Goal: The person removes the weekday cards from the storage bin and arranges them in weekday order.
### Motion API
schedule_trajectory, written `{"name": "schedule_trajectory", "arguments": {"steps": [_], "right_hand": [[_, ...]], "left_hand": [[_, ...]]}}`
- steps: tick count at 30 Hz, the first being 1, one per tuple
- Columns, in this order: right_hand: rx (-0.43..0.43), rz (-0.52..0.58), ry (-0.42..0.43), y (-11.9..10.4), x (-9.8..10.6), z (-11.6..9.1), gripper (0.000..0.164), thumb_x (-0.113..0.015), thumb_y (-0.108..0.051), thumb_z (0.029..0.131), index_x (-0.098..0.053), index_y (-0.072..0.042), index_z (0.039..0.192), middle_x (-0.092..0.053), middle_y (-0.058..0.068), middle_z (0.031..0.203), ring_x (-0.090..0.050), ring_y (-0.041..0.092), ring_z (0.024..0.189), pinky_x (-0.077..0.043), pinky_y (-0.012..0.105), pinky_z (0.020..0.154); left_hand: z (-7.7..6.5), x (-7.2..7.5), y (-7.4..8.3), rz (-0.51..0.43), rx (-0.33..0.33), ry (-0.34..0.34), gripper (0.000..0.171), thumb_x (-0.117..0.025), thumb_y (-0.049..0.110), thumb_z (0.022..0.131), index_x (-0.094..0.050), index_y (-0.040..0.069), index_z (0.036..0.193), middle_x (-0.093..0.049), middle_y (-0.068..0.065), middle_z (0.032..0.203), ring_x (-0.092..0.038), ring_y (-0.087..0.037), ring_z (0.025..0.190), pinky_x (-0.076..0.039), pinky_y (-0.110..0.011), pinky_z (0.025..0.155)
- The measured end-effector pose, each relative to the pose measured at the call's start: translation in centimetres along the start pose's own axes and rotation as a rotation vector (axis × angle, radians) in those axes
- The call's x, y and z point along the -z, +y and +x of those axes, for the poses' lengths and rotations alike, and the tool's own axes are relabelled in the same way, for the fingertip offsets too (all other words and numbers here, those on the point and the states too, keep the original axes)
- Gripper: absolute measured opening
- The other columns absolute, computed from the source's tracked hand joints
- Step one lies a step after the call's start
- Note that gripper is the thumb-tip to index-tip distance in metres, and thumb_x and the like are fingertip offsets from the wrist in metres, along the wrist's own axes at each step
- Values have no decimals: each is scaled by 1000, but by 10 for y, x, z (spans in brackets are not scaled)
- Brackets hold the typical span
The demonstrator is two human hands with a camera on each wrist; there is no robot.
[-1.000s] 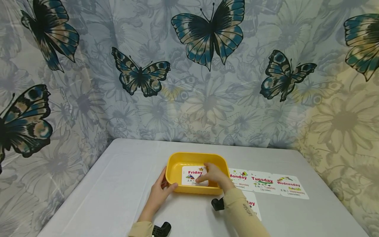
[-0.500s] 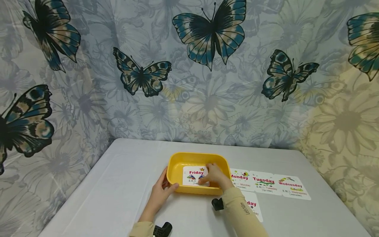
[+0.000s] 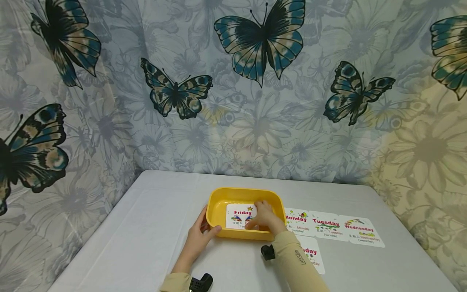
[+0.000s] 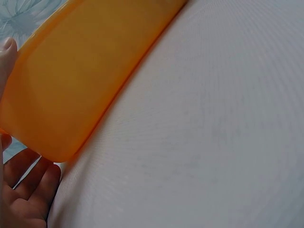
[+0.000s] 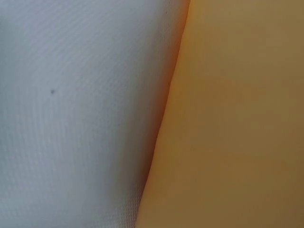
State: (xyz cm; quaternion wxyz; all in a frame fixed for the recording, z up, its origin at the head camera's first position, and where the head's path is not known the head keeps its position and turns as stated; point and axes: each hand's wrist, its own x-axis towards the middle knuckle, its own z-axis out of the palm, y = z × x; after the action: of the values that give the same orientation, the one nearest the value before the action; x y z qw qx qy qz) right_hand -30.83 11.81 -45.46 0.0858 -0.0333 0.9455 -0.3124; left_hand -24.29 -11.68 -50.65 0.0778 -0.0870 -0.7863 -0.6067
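With my left hand (image 3: 198, 235) gripping the yellow tray (image 3: 240, 234) by its left end, my half-curled right hand (image 3: 266, 217) has edged its thumb rightward over the Friday card (image 3: 236, 218), which lies unlifted inside; whether I'm pinching it, I cannot tell.

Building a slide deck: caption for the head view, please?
Left hand grips a yellow rectangular plastic tray; right hand reaches in over a white rectangular Friday card.

The place looks booth-like, butterfly-print hangings (image 3: 240, 105) bordering a white table (image 3: 146, 227)
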Motion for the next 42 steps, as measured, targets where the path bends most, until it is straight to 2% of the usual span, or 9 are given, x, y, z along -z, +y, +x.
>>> {"name": "schedule_trajectory", "arguments": {"steps": [8, 12, 16, 20, 24, 30, 31, 36, 42], "right_hand": [[-8, 59, 35, 1, -1, 1, 91, -90, -19, 56, -41, 7, 129, -42, 23, 126, -36, 39, 116, -31, 49, 102], [-41, 140, 68, 1, -1, 2, 90, -89, -12, 58, -37, 6, 130, -46, 24, 123, -43, 35, 108, -35, 47, 99], [-83, 206, 93, 1, -2, 3, 89, -86, -7, 63, -32, 2, 133, -48, 24, 120, -46, 31, 98, -41, 43, 93], [-100, 235, 124, 0, -3, 3, 86, -82, -3, 66, -29, -1, 134, -48, 25, 119, -47, 30, 95, -46, 39, 81], [-88, 255, 178, -2, -2, 3, 78, -77, 2, 72, -30, -3, 134, -49, 25, 120, -49, 30, 97, -48, 38, 78], [-5, 327, 251, -7, 3, 0, 56, -65, 3, 83, -36, -4, 131, -51, 18, 111, -54, 26, 87, -50, 37, 74], [4, 342, 254, -7, 4, -1, 54, -64, 3, 84, -37, -5, 130, -51, 17, 109, -55, 25, 84, -50, 35, 72], [7, 360, 283, -9, 6, -4, 50, -65, 4, 83, -42, -6, 127, -50, 16, 104, -54, 22, 75, -49, 29, 61], [40, 443, 341, -11, 14, -10, 48, -67, 2, 82, -46, -6, 125, -53, 16, 102, -54, 23, 76, -49, 29, 61]], "left_hand": [[-10, 3, 32, -14, -6, -17, 80, -70, 25, 84, -23, 4, 146, -42, -21, 137, -45, -34, 119, -39, -46, 98], [-11, 4, 39, 1, -8, -18, 80, -69, 27, 84, -24, 2, 146, -43, -22, 135, -45, -35, 118, -39, -46, 98], [-9, 4, 33, -8, 0, -14, 81, -70, 27, 84, -24, 4, 146, -43, -21, 136, -45, -35, 118, -39, -47, 98], [-3, 1, 14, -16, 9, -5, 80, -70, 24, 84, -24, 10, 147, -42, -17, 137, -45, -31, 120, -39, -44, 99], [1, -2, 0, 1, 13, 4, 80, -71, 27, 83, -25, 17, 148, -44, -11, 137, -46, -25, 119, -41, -38, 98], [1, -3, -1, 15, 36, 22, 81, -72, 32, 81, -26, 21, 147, -45, -6, 137, -46, -21, 119, -41, -35, 98], [0, -2, 5, 12, 39, 17, 81, -72, 31, 82, -26, 19, 147, -44, -8, 138, -46, -23, 120, -40, -36, 98], [1, -2, 4, 17, 47, 15, 81, -72, 32, 81, -26, 19, 147, -43, -7, 138, -46, -22, 120, -40, -35, 99], [2, -3, -1, 14, 44, 16, 80, -71, 30, 82, -26, 19, 147, -43, -10, 138, -45, -25, 121, -40, -37, 99]]}}
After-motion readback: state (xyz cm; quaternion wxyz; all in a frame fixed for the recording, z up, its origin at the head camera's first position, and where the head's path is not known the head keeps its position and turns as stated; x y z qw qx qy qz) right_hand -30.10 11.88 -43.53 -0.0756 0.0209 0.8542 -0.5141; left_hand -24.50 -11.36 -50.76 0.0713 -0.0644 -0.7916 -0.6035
